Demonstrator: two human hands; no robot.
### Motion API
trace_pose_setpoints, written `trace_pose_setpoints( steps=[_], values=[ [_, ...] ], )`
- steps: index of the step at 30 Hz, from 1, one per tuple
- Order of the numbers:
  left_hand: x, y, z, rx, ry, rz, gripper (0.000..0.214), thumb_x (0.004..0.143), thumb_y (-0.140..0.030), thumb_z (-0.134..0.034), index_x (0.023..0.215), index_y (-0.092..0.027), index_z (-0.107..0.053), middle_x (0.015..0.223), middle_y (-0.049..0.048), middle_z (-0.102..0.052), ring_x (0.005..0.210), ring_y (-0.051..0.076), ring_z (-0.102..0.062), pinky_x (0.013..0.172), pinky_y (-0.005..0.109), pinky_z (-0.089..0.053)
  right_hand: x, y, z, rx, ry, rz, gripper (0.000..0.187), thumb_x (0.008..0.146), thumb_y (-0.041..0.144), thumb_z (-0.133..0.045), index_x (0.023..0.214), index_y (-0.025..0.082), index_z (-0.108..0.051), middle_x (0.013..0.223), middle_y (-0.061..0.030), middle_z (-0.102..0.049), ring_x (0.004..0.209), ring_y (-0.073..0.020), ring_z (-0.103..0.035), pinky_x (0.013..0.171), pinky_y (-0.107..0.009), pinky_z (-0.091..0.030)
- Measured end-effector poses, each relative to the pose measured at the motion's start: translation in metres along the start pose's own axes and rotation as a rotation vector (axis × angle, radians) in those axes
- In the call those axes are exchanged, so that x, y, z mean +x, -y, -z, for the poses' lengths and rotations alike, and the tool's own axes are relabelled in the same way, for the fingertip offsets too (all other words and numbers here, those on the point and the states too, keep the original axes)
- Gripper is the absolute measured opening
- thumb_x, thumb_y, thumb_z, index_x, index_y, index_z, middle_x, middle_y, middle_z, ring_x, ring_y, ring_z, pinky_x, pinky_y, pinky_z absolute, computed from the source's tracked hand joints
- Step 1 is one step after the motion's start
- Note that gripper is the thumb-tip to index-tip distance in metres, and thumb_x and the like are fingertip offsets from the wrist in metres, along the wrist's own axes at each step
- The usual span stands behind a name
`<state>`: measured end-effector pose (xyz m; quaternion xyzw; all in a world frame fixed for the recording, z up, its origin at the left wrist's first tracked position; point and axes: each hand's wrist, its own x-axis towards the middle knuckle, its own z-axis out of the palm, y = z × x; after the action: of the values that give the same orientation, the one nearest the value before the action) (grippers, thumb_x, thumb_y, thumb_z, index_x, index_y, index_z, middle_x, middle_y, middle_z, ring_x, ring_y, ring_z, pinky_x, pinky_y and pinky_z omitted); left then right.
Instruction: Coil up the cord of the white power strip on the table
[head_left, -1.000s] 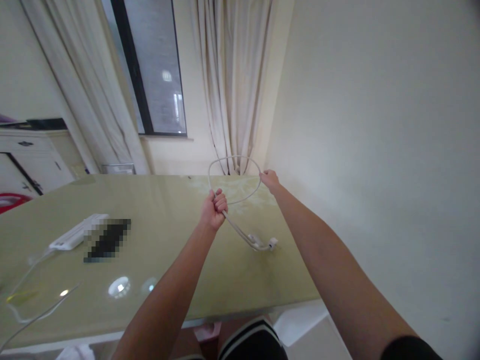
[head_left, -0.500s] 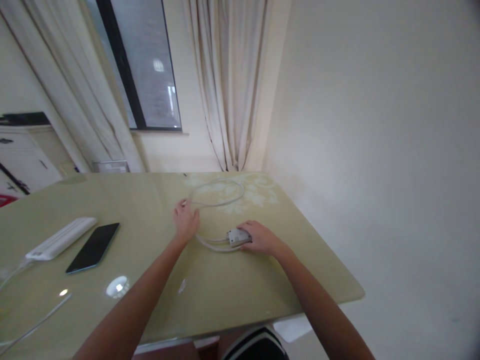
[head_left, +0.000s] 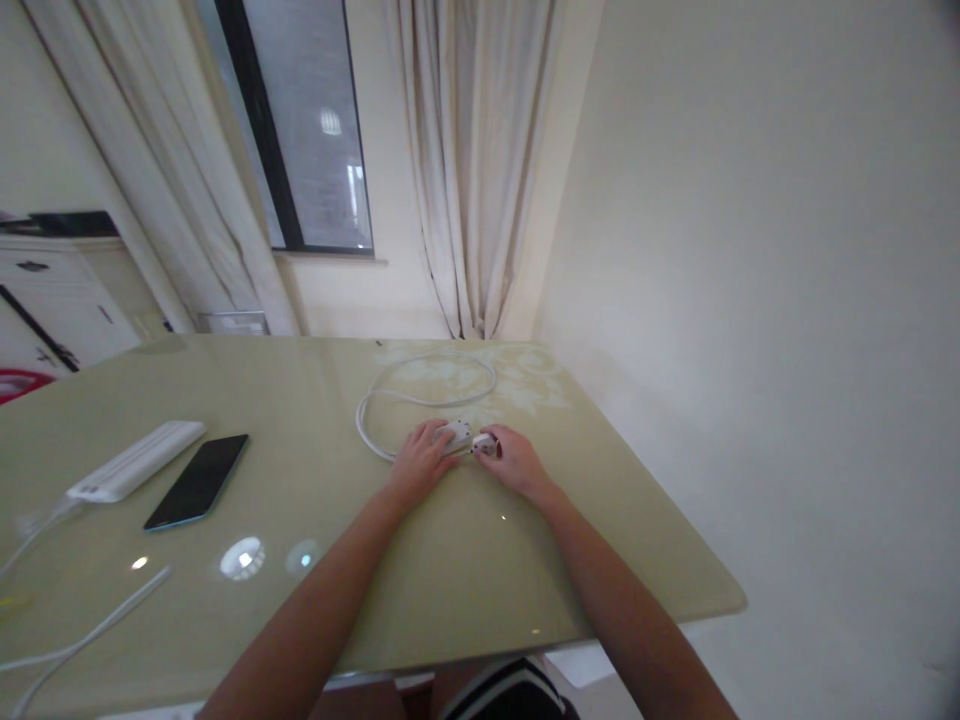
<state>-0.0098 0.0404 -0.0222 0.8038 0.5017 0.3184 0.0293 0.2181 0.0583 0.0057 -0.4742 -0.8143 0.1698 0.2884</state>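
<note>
My left hand [head_left: 420, 464] is closed around a small white socket block [head_left: 457, 433] lying on the table; its fingers cover the block's left part. Just to the right, my right hand [head_left: 517, 462] pinches a small white plug [head_left: 484, 443] between thumb and fingers. Plug and block face each other very close together; whether they touch I cannot tell. A white cable [head_left: 362, 418] curves out from beside my left hand and lies in a wide loop behind both hands.
To the left lie a dark-screened phone [head_left: 198, 482] and a long white power strip [head_left: 139, 460] with its cord. Another white cable [head_left: 112, 618] is at the near left. The glossy table [head_left: 480, 590] meets a wall [head_left: 750, 300] on the right.
My left hand has moved right from the cable and taken hold of the block, which my right hand held before. My right hand now pinches the plug. The cable loop has shifted.
</note>
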Motion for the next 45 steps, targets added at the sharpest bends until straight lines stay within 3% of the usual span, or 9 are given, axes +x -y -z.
trace_pose_setpoints(
  steps=[3,6,9,13,20,26,32,39,45],
  values=[
    [-0.005,-0.004,0.007,-0.047,-0.07,-0.049,0.023,0.097,-0.035,-0.059,0.115,-0.023,-0.069,0.13,0.0137,-0.066,0.124,0.033,-0.056,0.109,0.052,-0.042,-0.001,0.017,-0.001,0.324,-0.118,0.126,0.047,0.088,0.04,-0.075,0.129,0.021,-0.064,0.11,-0.0081,-0.072,0.091,-0.0207,-0.07,0.083,-0.034,-0.058],
    [-0.008,-0.003,0.016,-0.225,-0.273,0.127,0.031,0.102,-0.041,-0.047,0.09,-0.02,-0.067,0.092,0.0107,-0.07,0.089,0.025,-0.064,0.083,0.04,-0.052,0.005,0.038,-0.012,0.501,-0.18,0.209,0.076,0.089,0.047,-0.075,0.154,0.025,-0.042,0.133,-0.0114,-0.065,0.104,-0.0209,-0.07,0.091,-0.036,-0.058],
    [-0.009,0.001,0.028,-0.506,-0.542,0.358,0.043,0.103,-0.057,-0.042,0.085,-0.021,-0.057,0.062,-0.0003,-0.051,0.055,0.016,-0.048,0.053,0.026,-0.041,0.013,0.049,-0.032,0.231,-0.101,0.264,0.066,0.095,0.042,-0.068,0.154,0.022,-0.044,0.145,-0.0143,-0.059,0.125,-0.0249,-0.062,0.109,-0.044,-0.048],
    [-0.012,-0.002,0.04,-0.754,-0.696,0.404,0.049,0.099,-0.069,-0.043,0.092,-0.021,-0.054,0.058,-0.0069,-0.038,0.046,0.011,-0.033,0.043,0.021,-0.027,0.017,0.058,-0.061,-0.198,0.078,0.355,0.045,0.098,0.033,-0.065,0.141,0.021,-0.059,0.148,-0.0119,-0.058,0.138,-0.0282,-0.05,0.119,-0.049,-0.035],
    [-0.017,-0.008,0.038,-0.592,-0.419,0.341,0.041,0.103,-0.054,-0.044,0.115,-0.02,-0.063,0.06,-0.0052,-0.046,0.049,0.013,-0.042,0.048,0.023,-0.033,0.002,0.078,-0.063,-0.182,0.082,0.334,0.023,0.098,0.038,-0.063,0.108,0.019,-0.072,0.101,-0.0081,-0.073,0.098,-0.0246,-0.065,0.09,-0.038,-0.054],
    [-0.018,-0.011,0.033,-0.182,-0.171,0.134,0.033,0.101,-0.045,-0.052,0.088,-0.02,-0.07,0.075,0.0038,-0.069,0.067,0.018,-0.062,0.065,0.028,-0.044,-0.002,0.059,-0.027,-0.151,-0.41,0.432,0.045,0.099,0.02,-0.056,0.143,0.026,-0.059,0.142,-0.012,-0.059,0.131,-0.0236,-0.054,0.109,-0.038,-0.045],
    [-0.019,-0.017,0.038,0.0,-0.138,-0.199,0.023,0.098,-0.025,-0.054,0.112,-0.02,-0.072,0.088,0.006,-0.073,0.075,0.018,-0.066,0.073,0.028,-0.048,0.001,0.04,-0.014,-0.434,-0.495,0.557,0.021,0.099,0.026,-0.065,0.118,0.03,-0.074,0.141,-0.0078,-0.063,0.13,-0.0232,-0.053,0.111,-0.041,-0.033],
    [-0.012,0.031,0.065,0.134,-0.469,0.11,0.02,0.097,-0.032,-0.054,0.094,-0.021,-0.071,0.099,0.0107,-0.072,0.1,0.028,-0.065,0.095,0.042,-0.046,0.01,0.015,0.016,0.098,-0.749,0.004,0.033,0.099,0.045,-0.063,0.117,0.023,-0.078,0.105,-0.0091,-0.072,0.093,-0.0215,-0.06,0.089,-0.038,-0.04],
    [-0.009,0.055,0.057,-0.133,-0.63,0.506,0.04,0.094,-0.056,-0.053,0.101,-0.02,-0.069,0.095,0.0096,-0.065,0.082,0.024,-0.062,0.083,0.041,-0.052,0.019,0.015,-0.002,0.691,-0.471,-0.327,0.057,0.086,0.07,-0.063,0.087,0.015,-0.078,0.074,-0.0035,-0.065,0.065,-0.0152,-0.05,0.062,-0.027,-0.037]
  ],
)
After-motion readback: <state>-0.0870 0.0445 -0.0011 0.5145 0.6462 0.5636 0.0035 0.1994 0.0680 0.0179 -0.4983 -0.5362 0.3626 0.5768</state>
